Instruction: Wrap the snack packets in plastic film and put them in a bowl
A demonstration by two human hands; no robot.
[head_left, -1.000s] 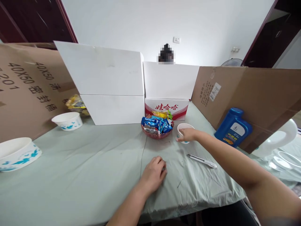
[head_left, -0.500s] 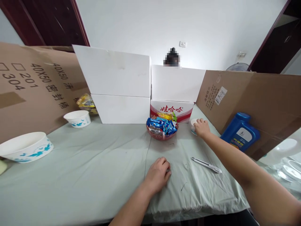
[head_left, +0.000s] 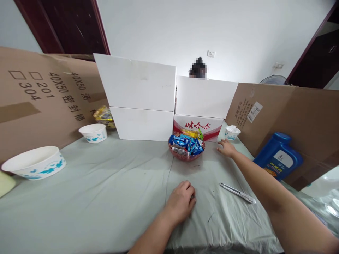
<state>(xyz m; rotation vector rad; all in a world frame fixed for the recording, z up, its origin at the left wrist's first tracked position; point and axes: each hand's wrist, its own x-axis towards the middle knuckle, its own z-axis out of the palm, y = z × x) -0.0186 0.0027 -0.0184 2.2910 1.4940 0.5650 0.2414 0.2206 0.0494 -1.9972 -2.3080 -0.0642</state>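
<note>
Foreground: left hand [head_left: 181,201] is seen resting on the pale green table cloth [head_left: 106,190], fingers curled under into a loose fist. Whether anything is enclosed cannot be told. To its right a slim silver utility knife [head_left: 237,193] is laid flat on the cloth, untouched.

Further out, the right hand [head_left: 226,148] is stretched forward with the palm down and fingers spread, nothing held. It is placed just right of the red woven basket of blue snack packets [head_left: 186,146] and near the small white paper cup with blue print [head_left: 232,132], but apart from it.

The cup is stood upright at the far right of the table, beside the red-and-white printed carton [head_left: 198,125] and close to the brown cardboard wall [head_left: 291,113]. Something white is seen inside it.

Judgement: the cup is regarded as set down and free, and the hand as empty between grasps. A grasp of the cup would call for a slightly longer reach forward and right, with the fingers closed round its wall and the cup kept level.
</note>
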